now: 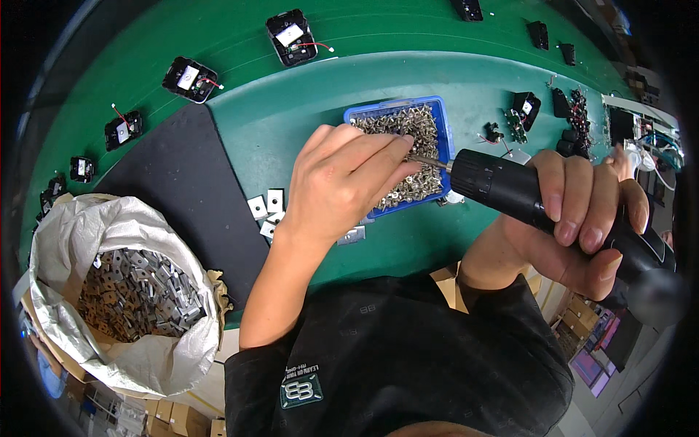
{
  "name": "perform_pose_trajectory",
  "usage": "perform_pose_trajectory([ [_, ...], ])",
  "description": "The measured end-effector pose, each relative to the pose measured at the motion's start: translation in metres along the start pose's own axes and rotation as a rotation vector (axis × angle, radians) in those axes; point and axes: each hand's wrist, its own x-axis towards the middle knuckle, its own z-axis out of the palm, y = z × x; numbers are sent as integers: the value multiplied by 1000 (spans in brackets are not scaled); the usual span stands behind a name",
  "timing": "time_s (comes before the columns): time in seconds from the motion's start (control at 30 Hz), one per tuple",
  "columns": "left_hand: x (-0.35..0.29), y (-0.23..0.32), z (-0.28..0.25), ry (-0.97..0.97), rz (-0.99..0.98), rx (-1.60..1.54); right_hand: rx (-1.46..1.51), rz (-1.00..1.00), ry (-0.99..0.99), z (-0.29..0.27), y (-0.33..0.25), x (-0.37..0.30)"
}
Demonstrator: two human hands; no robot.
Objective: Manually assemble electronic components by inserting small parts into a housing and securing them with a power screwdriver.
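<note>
My right hand [575,211] is wrapped round a black electric screwdriver [495,186], held nearly level with its metal bit pointing left. Fingers and thumb of my left hand [349,171] are pinched together at the tip of that bit; whatever lies between them is hidden. Both the bit and the fingertips are over a blue bin [445,120] full of small silver screws [408,120]. Just left of my left wrist, several square metal plates with a hole [274,199] lie on the green table, and another plate [352,235] rests beyond that wrist's right side.
A white woven sack [58,269] of metal pieces stands at left, beside a black mat [167,175]. Black housings with red wires [290,36] line a green strip along the far side. More dark parts [526,109] and a pile of small components [579,120] sit at right.
</note>
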Motion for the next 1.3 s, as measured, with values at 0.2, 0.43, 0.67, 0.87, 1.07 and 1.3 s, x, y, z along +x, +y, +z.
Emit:
perform_pose_trajectory([
  [0.2,-1,-1,-2,22,25,-14,62,-58,58,9,-1,0],
  [0.43,-1,-7,-4,111,81,-104,127,-139,107,16,6,4],
  [0.67,-1,-6,-7,160,120,-130,246,-200,51,17,11,4],
  [0.87,-1,-4,-10,134,134,-177,341,-142,-113,6,10,7],
  [1.07,-2,-5,-12,56,147,-244,356,-125,-229,-1,13,11],
  [1.3,-5,-4,-31,-48,128,-180,424,-170,-359,-4,21,14],
])
